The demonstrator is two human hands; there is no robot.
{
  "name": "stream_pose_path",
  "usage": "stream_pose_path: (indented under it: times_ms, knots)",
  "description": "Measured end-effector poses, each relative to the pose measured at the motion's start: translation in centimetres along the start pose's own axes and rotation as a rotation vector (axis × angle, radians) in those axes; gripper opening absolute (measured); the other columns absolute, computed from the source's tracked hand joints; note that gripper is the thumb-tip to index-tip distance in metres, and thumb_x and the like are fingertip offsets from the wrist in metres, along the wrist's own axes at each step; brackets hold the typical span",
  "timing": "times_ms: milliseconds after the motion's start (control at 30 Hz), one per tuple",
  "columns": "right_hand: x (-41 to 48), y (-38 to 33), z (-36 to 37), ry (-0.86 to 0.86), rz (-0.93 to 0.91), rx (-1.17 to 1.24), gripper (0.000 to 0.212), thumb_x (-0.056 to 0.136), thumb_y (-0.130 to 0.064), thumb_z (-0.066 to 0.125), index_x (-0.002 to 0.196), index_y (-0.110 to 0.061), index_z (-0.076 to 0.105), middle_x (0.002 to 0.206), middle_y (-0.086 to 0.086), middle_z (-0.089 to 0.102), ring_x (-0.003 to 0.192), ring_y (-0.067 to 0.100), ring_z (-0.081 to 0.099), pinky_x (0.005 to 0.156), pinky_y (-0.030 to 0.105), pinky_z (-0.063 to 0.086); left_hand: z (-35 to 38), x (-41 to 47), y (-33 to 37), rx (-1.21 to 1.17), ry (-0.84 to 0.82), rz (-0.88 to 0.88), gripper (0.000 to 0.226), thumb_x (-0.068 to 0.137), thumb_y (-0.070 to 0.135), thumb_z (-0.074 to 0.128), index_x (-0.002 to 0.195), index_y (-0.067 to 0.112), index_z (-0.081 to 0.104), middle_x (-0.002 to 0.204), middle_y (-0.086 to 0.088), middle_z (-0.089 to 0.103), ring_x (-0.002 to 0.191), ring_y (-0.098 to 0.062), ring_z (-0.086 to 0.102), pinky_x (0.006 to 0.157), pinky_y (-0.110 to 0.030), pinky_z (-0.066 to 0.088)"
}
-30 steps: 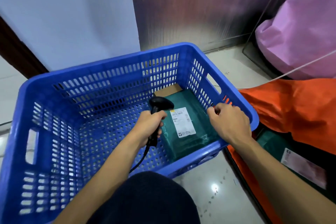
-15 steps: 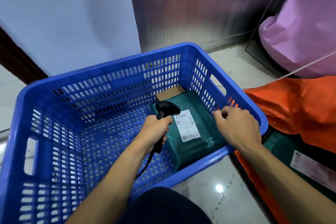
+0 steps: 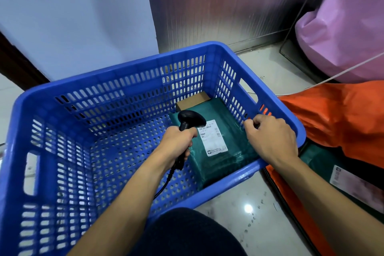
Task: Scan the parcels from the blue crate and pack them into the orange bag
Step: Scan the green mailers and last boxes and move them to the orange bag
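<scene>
A blue slotted crate [image 3: 128, 81] stands on the floor in front of me. In its right corner lies a green-wrapped parcel [image 3: 230, 124] with a white label [image 3: 214, 139] facing up; a brown cardboard box [image 3: 193, 101] shows behind it. My left hand [image 3: 176, 143] grips a black corded barcode scanner [image 3: 190, 119], whose head hangs over the label. My right hand [image 3: 270, 137] has its fingers curled on the parcel's right edge, by the crate wall. The orange bag [image 3: 342, 114] lies open to the right, with a green parcel [image 3: 324, 164] inside.
A pink bag [image 3: 340, 27] stands at the back right, with a white cord [image 3: 353, 67] running past it. A pale wall and a ribbed metal panel [image 3: 218, 6] rise behind the crate. My dark-clothed knee [image 3: 187, 235] is at the bottom, over glossy floor tiles [image 3: 239, 199].
The scanner in my left hand has shifted slightly closer over the parcel's label. My right hand stays on the parcel's right edge. The view has drifted a little.
</scene>
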State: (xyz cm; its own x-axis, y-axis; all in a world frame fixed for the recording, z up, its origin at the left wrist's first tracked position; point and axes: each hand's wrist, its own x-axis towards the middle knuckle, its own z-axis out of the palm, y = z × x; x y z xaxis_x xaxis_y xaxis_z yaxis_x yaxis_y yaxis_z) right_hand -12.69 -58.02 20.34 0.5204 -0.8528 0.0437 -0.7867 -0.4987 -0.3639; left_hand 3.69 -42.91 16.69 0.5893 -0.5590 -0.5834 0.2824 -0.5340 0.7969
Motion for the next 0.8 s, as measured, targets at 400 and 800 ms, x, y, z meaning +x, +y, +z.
stream_pose_path:
  times_ms: [400, 800]
  knots:
    - [0.1, 0.2, 0.2, -0.002, -0.002, -0.017, 0.038, 0.091, -0.041, 0.046, 0.067, -0.013, 0.055, 0.069, 0.010, 0.061, 0.071, 0.037, 0.056, 0.065, 0.038, 0.043, 0.1, 0.1, 0.1, -0.020, 0.017, 0.020, 0.014, 0.092, 0.018, 0.065, 0.089, 0.008, 0.054, 0.070, -0.010, 0.052, 0.044, -0.018, 0.045, 0.049, -0.031, 0.040]
    - [3.5, -1.0, 0.9, -0.373, -0.122, -0.155, 0.029, 0.096, -0.037, 0.049, 0.082, -0.016, 0.063, 0.089, 0.012, 0.068, 0.088, 0.036, 0.063, 0.070, 0.035, 0.041, 0.1, 0.5, -1.1, -0.174, 0.107, -0.044, 0.033, 0.094, 0.029, 0.069, 0.095, -0.004, 0.071, 0.055, -0.006, 0.056, 0.044, -0.020, 0.046, 0.047, -0.029, 0.039]
